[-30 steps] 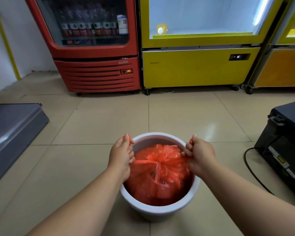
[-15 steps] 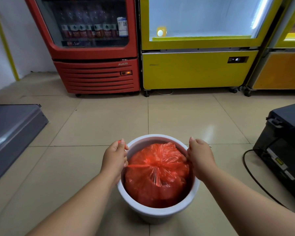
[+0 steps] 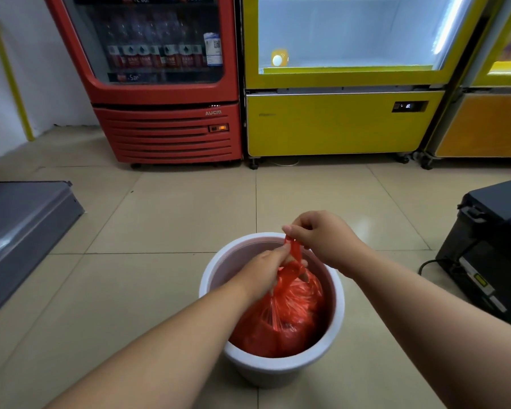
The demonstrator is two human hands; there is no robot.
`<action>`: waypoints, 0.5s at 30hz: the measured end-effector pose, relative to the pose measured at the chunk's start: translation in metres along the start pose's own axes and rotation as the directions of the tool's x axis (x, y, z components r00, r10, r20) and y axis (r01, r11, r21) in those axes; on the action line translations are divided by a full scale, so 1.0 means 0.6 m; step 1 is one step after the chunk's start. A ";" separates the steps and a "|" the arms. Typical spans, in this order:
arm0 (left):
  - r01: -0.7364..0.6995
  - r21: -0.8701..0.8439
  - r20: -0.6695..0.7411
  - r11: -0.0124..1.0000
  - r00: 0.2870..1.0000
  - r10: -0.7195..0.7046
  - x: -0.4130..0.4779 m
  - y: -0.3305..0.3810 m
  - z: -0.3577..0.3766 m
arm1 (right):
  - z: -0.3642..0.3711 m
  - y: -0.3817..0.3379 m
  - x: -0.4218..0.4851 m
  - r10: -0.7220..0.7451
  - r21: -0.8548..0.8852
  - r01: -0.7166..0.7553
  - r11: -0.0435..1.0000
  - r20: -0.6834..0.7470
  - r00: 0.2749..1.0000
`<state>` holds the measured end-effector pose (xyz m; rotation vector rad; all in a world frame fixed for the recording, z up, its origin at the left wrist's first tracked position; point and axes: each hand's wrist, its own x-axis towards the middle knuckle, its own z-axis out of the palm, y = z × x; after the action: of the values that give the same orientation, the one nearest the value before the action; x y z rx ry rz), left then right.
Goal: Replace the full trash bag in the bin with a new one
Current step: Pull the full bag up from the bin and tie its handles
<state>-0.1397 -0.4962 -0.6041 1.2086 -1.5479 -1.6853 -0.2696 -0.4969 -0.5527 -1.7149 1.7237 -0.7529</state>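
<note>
gripping: left hand (image 3: 266, 270), right hand (image 3: 322, 237) pinch bag (image 3: 283, 323) handles (image 3: 291, 252) above bin (image 3: 266, 373).
axis: bag sits straight below grips; left lower.

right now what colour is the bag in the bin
Translucent orange-red; the trash bag sits in a white bin, best seen in the head view.

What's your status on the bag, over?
Left hand grips red bag neck. Right hand pinches its handles above. Bag sits inside bin. Lift path looks open.
</note>
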 end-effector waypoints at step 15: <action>0.022 0.064 -0.054 0.998 0.998 -0.019 0.033 -0.022 -0.013 | 0.025 0.052 -0.013 -0.121 -0.096 0.116 0.989 -0.045 0.992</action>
<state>-0.1395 -0.5143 -0.6210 1.2960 -1.5741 -1.6138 -0.2791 -0.4884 -0.5857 -1.8898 1.7274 -0.7860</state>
